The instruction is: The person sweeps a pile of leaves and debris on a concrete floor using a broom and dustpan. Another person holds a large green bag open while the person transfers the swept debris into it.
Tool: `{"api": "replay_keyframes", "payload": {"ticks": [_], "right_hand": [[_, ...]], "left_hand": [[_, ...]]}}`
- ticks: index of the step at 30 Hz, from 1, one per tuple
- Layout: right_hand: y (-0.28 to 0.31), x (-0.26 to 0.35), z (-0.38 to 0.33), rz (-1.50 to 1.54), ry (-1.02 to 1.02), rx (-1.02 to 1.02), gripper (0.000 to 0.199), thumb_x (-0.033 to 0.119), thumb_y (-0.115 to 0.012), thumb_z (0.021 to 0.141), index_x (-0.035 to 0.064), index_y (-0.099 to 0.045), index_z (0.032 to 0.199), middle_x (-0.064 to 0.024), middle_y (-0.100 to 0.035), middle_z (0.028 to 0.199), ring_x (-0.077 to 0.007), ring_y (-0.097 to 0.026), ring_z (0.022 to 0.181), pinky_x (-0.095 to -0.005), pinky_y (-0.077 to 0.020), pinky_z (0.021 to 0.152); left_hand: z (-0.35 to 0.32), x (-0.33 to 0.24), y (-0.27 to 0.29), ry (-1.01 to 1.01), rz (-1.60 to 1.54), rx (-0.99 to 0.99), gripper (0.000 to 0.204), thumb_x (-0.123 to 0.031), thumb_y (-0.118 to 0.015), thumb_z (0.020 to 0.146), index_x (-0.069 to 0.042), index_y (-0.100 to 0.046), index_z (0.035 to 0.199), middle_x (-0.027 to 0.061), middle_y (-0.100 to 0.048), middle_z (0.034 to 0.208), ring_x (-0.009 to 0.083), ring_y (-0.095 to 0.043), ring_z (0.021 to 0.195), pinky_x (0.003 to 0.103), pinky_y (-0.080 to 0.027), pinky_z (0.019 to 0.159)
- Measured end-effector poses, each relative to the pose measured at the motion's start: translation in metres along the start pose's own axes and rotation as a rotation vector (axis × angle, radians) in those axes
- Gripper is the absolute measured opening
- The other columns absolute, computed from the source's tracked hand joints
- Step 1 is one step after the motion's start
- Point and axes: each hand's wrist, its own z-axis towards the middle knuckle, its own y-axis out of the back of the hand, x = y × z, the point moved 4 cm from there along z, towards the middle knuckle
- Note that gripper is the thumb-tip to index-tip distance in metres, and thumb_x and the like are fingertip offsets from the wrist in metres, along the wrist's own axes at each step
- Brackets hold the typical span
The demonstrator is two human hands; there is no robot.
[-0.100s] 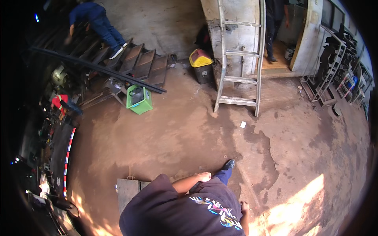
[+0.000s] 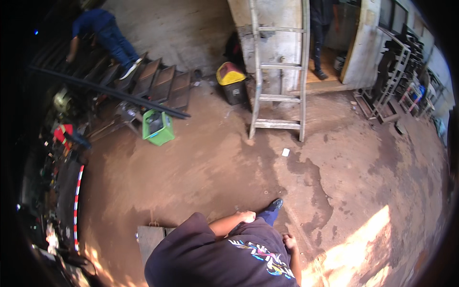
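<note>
My left hand (image 2: 248, 216) is in front of my body at the waist, its fingers curled in, and I see nothing in it. On the other side, my right hand (image 2: 289, 241) hangs beside my dark printed shirt (image 2: 215, 253) with its fingers loosely curled; no held thing shows there. Neither hand touches any object I can see. One dark shoe (image 2: 275, 204) and a blue trouser leg show ahead of my hands. A grey metal box or plate (image 2: 150, 241) lies to the left, partly hidden by my sleeve.
A metal ladder (image 2: 279, 98) leans ahead. Left of it are a yellow-topped bin (image 2: 232, 83), a green basket (image 2: 158, 128) and stairs with a person (image 2: 107, 38) bending over them. Another person (image 2: 322, 36) stands in the doorway. Metal frames (image 2: 389, 81) stand at the right; a white card (image 2: 285, 152) lies on the floor.
The view has turned slightly, so the ladder, bin and basket sit further left. My right hand has moved a little forward; my left hand stays at my waist.
</note>
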Motion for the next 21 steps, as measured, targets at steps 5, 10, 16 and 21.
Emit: {"api": "replay_keyframes", "payload": {"ticks": [5, 10, 16, 21], "right_hand": [[0.038, 0.07, 0.022, -0.373, 0.009, -0.012, 0.028, 0.016, -0.061, 0.074, 0.0067, -0.066, 0.101, -0.0098, -0.068, 0.086, -0.014, -0.063, 0.077, -0.0298, -0.0515, 0.07], [0.097, 0.097, 0.034, -0.553, -0.024, -0.109, 0.025, 0.022, -0.067, 0.073, 0.0103, -0.072, 0.093, -0.0111, -0.07, 0.09, -0.0176, -0.066, 0.084, -0.0312, -0.0524, 0.077], [0.128, 0.183, 0.011, -0.239, -0.074, -0.608, 0.038, 0.036, -0.064, 0.075, 0.0003, -0.07, 0.085, -0.0198, -0.068, 0.086, -0.0303, -0.066, 0.085, -0.0386, -0.0509, 0.079], [0.13, 0.178, 0.017, -0.173, -0.055, -0.488, 0.042, 0.037, -0.06, 0.076, 0.0078, -0.066, 0.105, -0.0199, -0.065, 0.105, -0.0315, -0.062, 0.1, -0.0387, -0.0474, 0.088]], "left_hand": [[0.052, -0.032, 0.048, -0.116, 0.089, -0.036, 0.033, -0.025, -0.049, 0.081, -0.009, -0.066, 0.104, 0.0154, -0.063, 0.111, 0.0299, -0.058, 0.11, 0.041, -0.045, 0.092], [0.105, -0.029, 0.076, -0.258, -0.015, -0.004, 0.032, -0.025, -0.05, 0.08, -0.009, -0.069, 0.102, 0.0133, -0.066, 0.105, 0.0259, -0.062, 0.1, 0.036, -0.046, 0.087], [0.152, -0.025, 0.097, -0.23, 0.083, 0.23, 0.034, -0.029, -0.048, 0.084, -0.013, -0.068, 0.105, 0.0101, -0.066, 0.108, 0.0242, -0.061, 0.102, 0.037, -0.045, 0.087], [0.214, -0.023, 0.121, -0.229, 0.485, 0.327, 0.039, -0.031, -0.046, 0.088, -0.014, -0.061, 0.119, 0.0047, -0.062, 0.117, 0.0211, -0.062, 0.095, 0.041, -0.048, 0.077]]}}
